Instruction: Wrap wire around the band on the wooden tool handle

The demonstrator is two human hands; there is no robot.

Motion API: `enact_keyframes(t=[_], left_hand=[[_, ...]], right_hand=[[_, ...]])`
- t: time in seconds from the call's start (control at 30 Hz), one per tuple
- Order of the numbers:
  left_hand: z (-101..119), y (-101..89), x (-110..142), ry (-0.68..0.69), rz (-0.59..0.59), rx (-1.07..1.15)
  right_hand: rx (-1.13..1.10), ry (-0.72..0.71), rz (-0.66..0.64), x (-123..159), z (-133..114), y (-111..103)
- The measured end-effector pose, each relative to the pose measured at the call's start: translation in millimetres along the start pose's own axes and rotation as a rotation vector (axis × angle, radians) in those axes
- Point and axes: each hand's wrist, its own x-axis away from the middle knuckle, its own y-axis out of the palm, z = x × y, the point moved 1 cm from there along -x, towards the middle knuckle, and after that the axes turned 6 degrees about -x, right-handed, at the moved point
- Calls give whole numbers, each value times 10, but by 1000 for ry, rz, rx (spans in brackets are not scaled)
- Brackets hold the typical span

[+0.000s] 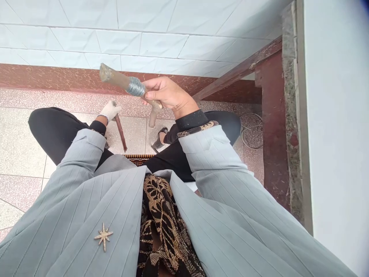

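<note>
My right hand [170,94], bare, is closed around a forked piece of wooden branch [115,78], held above the floor in front of me. Silvery wire [136,87] is wound tightly round the branch beside my thumb. One short stub of it points downward below my fingers. Lower on the left, my left hand [110,110] wears a whitish knitted glove and is closed on the upper end of a thin reddish-brown stick [121,132]. The stick slants down towards me. My gloved fingers are partly hidden.
A white tiled wall [161,46] with a reddish-brown base stands ahead. On the right are a reddish wooden frame [272,127], a sloping brace [239,71] and a pale flat surface [337,115]. A coiled cable [243,132] lies on the tiled floor [20,138]. A woven edge [138,158] shows between my legs.
</note>
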Motion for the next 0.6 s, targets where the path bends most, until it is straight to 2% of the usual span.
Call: enact_keyframes(t=[0.07, 0.1, 0.17, 0.2, 0.27, 0.37, 0.47, 0.6], left_hand=[[12, 108, 47, 192, -84, -115], [33, 160, 87, 308, -137, -93], [95, 248, 188, 486, -229, 73], [132, 281, 243, 528, -271, 175], [206, 324, 344, 533, -333, 318], [300, 321, 436, 539, -284, 378], [361, 276, 465, 593, -231, 366], [439, 207, 533, 631, -345, 245]], right_hand=[[11, 41, 38, -19, 7, 98], [1, 32, 54, -33, 18, 119], [-44, -7, 76, -69, 62, 109], [-67, -21, 90, -90, 91, 85], [-102, -7, 137, -130, 149, 20], [-167, 47, 252, -157, 188, -57], [-218, 49, 345, -141, 166, -83], [-120, 108, 395, -123, 147, -147]])
